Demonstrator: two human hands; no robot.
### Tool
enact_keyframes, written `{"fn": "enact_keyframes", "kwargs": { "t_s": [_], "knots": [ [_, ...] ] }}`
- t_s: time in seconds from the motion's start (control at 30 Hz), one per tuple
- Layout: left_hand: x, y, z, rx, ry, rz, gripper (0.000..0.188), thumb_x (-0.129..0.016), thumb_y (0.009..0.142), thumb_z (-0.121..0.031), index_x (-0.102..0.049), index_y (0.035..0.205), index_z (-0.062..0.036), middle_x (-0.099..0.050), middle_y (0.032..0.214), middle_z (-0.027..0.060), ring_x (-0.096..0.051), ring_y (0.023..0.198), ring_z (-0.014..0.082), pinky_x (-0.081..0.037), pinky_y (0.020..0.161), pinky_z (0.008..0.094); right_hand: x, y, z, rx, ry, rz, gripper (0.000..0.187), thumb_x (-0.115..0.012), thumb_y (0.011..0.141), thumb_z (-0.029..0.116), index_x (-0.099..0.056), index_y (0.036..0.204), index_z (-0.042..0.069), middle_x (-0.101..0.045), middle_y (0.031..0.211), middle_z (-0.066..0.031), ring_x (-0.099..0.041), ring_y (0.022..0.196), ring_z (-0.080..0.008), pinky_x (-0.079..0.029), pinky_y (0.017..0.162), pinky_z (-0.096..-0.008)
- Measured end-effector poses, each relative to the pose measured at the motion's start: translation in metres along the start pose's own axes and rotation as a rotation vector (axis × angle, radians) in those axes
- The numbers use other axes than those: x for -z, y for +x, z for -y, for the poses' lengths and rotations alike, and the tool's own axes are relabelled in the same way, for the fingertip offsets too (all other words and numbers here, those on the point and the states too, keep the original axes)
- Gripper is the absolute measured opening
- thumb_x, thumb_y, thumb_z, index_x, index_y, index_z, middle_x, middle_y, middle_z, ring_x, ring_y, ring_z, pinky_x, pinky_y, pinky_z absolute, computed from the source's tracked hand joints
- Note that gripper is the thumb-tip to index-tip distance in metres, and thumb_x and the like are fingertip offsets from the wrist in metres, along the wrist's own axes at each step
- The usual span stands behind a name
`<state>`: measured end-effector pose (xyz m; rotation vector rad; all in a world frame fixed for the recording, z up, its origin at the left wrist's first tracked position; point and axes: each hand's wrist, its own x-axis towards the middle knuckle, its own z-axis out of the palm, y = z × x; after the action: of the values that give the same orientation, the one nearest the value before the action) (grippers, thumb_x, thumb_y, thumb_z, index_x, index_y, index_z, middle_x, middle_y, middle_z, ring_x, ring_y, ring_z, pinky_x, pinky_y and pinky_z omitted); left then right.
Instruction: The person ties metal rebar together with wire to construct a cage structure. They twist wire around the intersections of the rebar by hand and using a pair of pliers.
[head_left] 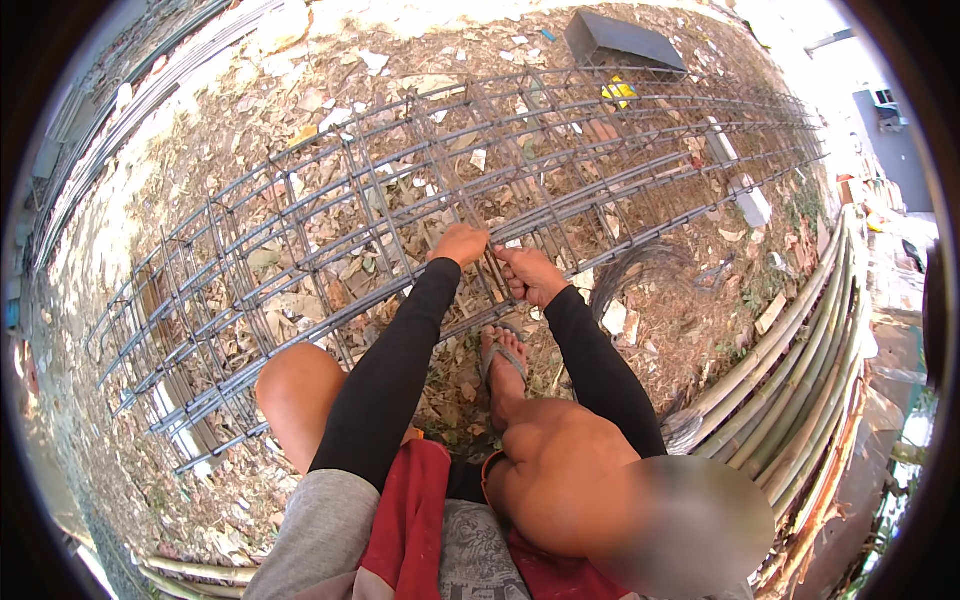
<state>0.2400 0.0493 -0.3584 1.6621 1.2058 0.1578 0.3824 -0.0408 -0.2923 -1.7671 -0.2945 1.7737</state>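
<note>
A long cage of steel rebar (330, 230) lies across the ground before me, long bars crossed by square stirrups. My left hand (460, 243) is closed at the middle of the cage, its fingers curled at a stirrup where it meets the long bars. Just to its right, my right hand (532, 275) is closed too, thumb and fingers pinched together beside the same stirrups. Whatever is between those fingertips is too small to make out. Black sleeves cover both forearms. My sandalled foot (503, 360) stands close below the hands, at the cage's near edge.
White blocks (750, 200) prop the cage near its right end. A coil of thin wire (625, 280) lies right of my hands. Bamboo poles (800, 350) are piled at the right. Beyond the cage sit a dark box (625, 42) and a yellow packet (619, 92). Dry leaves litter the ground.
</note>
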Motion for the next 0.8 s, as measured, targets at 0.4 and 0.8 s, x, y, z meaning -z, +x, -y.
{"fn": "enact_keyframes", "kwargs": {
  "t_s": [0.4, 0.8],
  "knots": [
    [-0.004, 0.005, -0.008, 0.166, -0.235, -0.006, 0.034, -0.067, 0.082, -0.025, -0.068, 0.088, 0.0080, -0.069, 0.087, 0.0132, -0.063, 0.078, 0.0223, -0.047, 0.068, 0.0393, 0.007, -0.006, 0.013, 0.359, -0.682, -0.157, 0.035, -0.055, 0.099, 0.035, -0.065, 0.089, 0.004, -0.056, 0.061, -0.0068, -0.053, 0.053, -0.0194, -0.044, 0.050, -0.0383],
    [-0.004, 0.002, -0.006, 0.156, -0.090, -0.129, 0.044, -0.066, 0.085, -0.038, -0.071, 0.082, 0.0057, -0.068, 0.075, 0.0212, -0.067, 0.075, 0.0340, -0.050, 0.072, 0.0419, -0.021, -0.016, 0.038, 0.880, -1.621, -0.466, 0.034, -0.060, 0.091, 0.029, -0.068, 0.076, -0.001, -0.067, 0.074, -0.0230, -0.068, 0.069, -0.0406, -0.055, 0.061, -0.0489]
  ]
}}
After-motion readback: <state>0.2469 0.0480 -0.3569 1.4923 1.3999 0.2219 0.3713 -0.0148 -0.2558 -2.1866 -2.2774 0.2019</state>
